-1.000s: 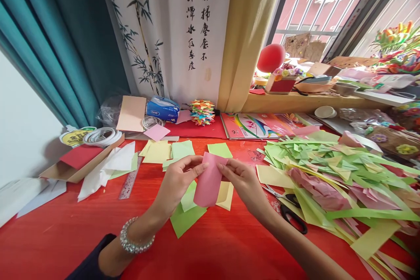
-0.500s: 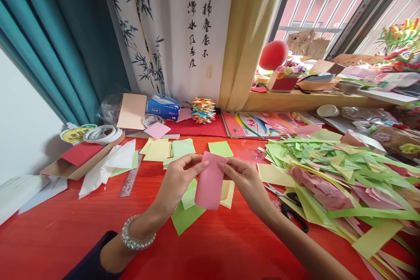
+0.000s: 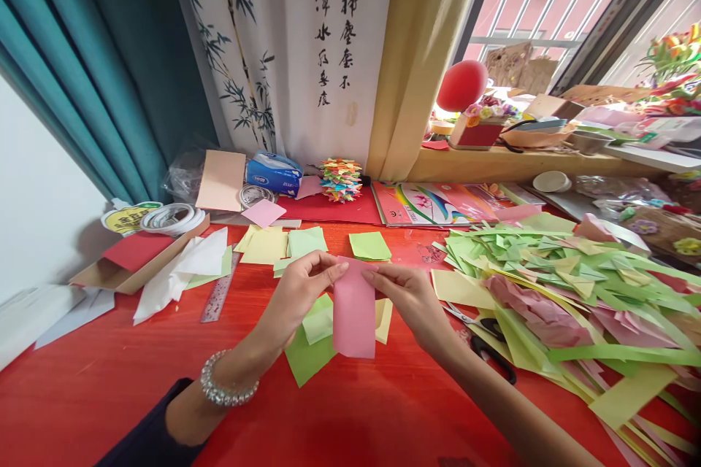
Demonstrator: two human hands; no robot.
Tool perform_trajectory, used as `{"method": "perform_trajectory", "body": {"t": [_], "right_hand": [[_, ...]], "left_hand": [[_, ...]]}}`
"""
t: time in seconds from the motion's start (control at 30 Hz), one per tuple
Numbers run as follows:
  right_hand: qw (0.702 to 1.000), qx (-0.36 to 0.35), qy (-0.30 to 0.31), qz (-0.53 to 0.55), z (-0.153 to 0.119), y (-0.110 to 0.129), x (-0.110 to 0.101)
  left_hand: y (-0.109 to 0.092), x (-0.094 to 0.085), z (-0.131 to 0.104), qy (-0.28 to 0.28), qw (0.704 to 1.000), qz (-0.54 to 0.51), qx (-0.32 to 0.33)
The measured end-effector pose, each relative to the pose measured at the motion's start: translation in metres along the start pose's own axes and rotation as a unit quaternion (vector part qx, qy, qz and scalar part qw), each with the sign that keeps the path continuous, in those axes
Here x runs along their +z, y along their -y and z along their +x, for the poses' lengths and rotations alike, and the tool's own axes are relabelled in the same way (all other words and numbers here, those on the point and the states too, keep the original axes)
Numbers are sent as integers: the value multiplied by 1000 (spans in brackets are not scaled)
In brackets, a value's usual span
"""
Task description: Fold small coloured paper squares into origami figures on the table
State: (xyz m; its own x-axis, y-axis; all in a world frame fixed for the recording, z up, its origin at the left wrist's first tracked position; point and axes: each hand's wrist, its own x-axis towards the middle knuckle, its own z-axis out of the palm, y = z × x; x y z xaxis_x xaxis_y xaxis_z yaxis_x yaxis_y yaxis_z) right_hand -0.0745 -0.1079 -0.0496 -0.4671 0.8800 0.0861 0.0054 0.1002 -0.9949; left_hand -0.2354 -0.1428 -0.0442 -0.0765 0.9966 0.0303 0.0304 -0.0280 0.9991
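A pink rectangle of paper (image 3: 355, 321) hangs upright between my two hands, above the red table. My left hand (image 3: 307, 292) pinches its upper left edge between thumb and fingers. At the upper right edge, my right hand (image 3: 402, 295) pinches it the same way. Under and behind the pink paper lie green paper sheets (image 3: 304, 361) and a yellow piece (image 3: 383, 321), partly covered from view. A silvery beaded bracelet (image 3: 227, 379) circles my left wrist.
Scissors (image 3: 487, 346) with black handles lie right of my right hand, beside a heap of green paper strips (image 3: 526, 263). Left are a clear ruler (image 3: 219, 290) and a cardboard box (image 3: 136, 273). Yellow squares (image 3: 265, 246), green squares (image 3: 369, 246) and a colourful paper ball (image 3: 340, 181) lie farther back.
The pink paper has turned from slightly tilted to nearly straight and moved a little to the right. Both hands keep their pinch on its upper edge.
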Motion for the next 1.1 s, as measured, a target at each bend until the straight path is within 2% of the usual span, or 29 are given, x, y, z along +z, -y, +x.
{"method": "perform_trajectory", "body": {"t": [0.17, 0.3, 0.37, 0.47, 0.57, 0.8, 1.0, 1.1], "right_hand": [[997, -2, 21, -72, 6, 1, -13], [991, -28, -6, -134, 11, 12, -10], [976, -47, -13, -211, 14, 16, -1], [937, -76, -16, -340, 19, 20, 14], [908, -108, -25, -404, 27, 23, 18], [918, -98, -15, -384, 45, 32, 12], [924, -118, -12, -364, 60, 21, 10], [927, -128, -42, -350, 67, 15, 0]], "left_hand": [[-2, -2, 1, 17, 999, 30, -11], [1, -2, 1, 41, 999, 32, -14], [3, -2, 1, 42, 998, 33, -18], [2, -2, 0, 38, 999, 18, -17], [-1, -2, 0, 31, 999, -4, -10], [-8, -7, 4, 5, 999, -30, -33], [-1, -13, 9, 14, 999, -30, -41], [0, -12, 10, 20, 998, -19, -53]]}}
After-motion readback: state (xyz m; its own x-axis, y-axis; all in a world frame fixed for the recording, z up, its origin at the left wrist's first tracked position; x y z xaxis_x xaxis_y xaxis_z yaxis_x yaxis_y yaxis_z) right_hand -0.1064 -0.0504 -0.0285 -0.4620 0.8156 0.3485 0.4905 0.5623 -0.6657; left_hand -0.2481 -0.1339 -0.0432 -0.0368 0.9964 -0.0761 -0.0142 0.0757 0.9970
